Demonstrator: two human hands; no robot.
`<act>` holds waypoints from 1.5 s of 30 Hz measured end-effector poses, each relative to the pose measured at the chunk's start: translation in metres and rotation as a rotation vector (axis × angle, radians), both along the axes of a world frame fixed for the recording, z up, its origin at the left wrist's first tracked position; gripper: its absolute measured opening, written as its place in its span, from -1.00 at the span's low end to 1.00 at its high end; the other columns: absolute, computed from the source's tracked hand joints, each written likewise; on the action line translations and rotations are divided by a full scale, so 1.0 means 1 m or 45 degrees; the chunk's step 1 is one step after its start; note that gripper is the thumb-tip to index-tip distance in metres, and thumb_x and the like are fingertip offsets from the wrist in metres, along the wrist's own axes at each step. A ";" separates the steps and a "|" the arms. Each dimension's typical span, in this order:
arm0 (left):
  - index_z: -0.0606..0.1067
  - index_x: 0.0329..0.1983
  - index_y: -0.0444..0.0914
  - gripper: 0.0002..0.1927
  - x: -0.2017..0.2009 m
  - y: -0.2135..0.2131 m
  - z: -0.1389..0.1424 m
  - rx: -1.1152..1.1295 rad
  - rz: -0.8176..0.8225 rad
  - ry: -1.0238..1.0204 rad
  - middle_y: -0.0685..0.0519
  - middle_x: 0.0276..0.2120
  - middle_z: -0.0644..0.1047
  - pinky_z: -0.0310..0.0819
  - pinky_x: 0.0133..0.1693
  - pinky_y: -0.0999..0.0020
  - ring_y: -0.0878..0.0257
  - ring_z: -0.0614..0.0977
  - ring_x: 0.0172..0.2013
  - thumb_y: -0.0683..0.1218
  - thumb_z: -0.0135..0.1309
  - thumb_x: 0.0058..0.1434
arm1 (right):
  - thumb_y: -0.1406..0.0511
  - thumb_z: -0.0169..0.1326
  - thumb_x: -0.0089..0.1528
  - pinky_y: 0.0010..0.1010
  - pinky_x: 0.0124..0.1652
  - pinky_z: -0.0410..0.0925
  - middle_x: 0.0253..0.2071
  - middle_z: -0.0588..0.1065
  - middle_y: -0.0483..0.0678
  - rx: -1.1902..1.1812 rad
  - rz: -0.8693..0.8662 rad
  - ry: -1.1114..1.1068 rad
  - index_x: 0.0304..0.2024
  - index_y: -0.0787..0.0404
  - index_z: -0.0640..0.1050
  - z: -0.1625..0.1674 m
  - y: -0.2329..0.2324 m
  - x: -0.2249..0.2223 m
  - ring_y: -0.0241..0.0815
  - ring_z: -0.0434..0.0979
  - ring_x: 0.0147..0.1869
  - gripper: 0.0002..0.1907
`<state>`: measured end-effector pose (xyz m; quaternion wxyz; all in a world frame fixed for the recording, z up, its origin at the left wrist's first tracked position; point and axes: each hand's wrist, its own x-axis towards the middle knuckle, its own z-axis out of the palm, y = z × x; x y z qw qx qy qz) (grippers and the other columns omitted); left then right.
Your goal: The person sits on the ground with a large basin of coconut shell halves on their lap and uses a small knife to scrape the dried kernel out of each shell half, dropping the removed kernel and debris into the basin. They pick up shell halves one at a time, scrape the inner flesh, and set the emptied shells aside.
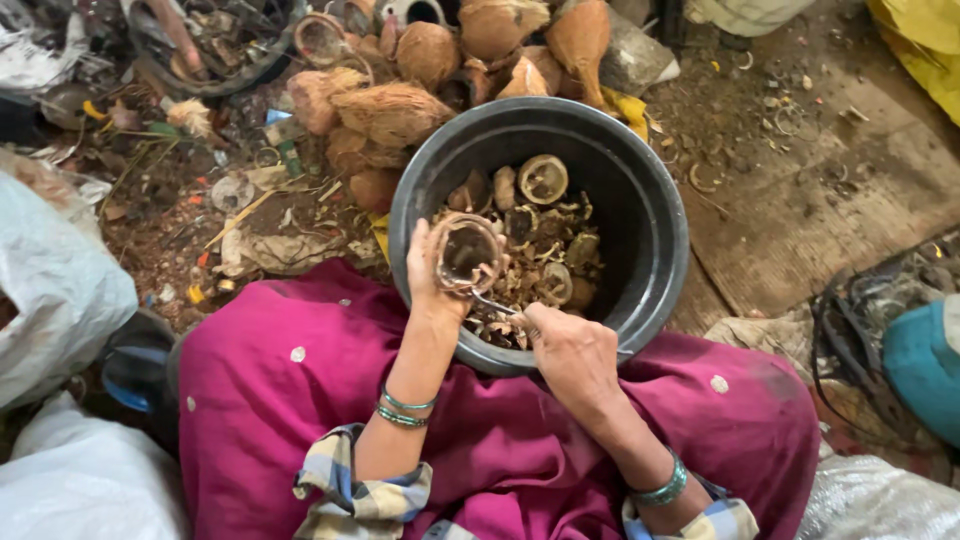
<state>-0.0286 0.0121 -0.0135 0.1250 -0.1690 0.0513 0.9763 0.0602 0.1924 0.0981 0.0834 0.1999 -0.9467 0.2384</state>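
Observation:
My left hand (pixel 428 275) holds a coconut shell half (pixel 465 252), its hollow facing up, over the near rim of a black tub (pixel 660 230). My right hand (pixel 572 352) grips a thin metal scraping tool (pixel 492 302) whose tip reaches into the shell half. The tub rests against my lap, which is covered in magenta cloth (pixel 300 400), and holds several shell halves and scraps (pixel 545 250). Green bangles ring both wrists.
A heap of husked whole coconuts (pixel 420 80) lies just beyond the tub. White sacks (pixel 50 290) sit to the left, a teal object (pixel 920 360) and dark cords to the right, a yellow sheet (pixel 925 45) at top right. Debris litters the dirt floor.

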 end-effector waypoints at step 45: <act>0.53 -0.13 -0.46 -0.36 -0.009 0.000 0.008 -0.470 -0.068 -0.044 -0.24 -0.30 0.65 0.65 -0.27 0.11 -0.05 0.69 -0.37 0.25 -0.17 0.45 | 0.37 0.02 0.18 -0.14 -0.34 0.41 -0.48 0.52 -0.01 0.344 -0.083 0.119 -0.25 0.16 0.59 -0.016 -0.013 0.015 0.00 0.59 -0.36 -0.86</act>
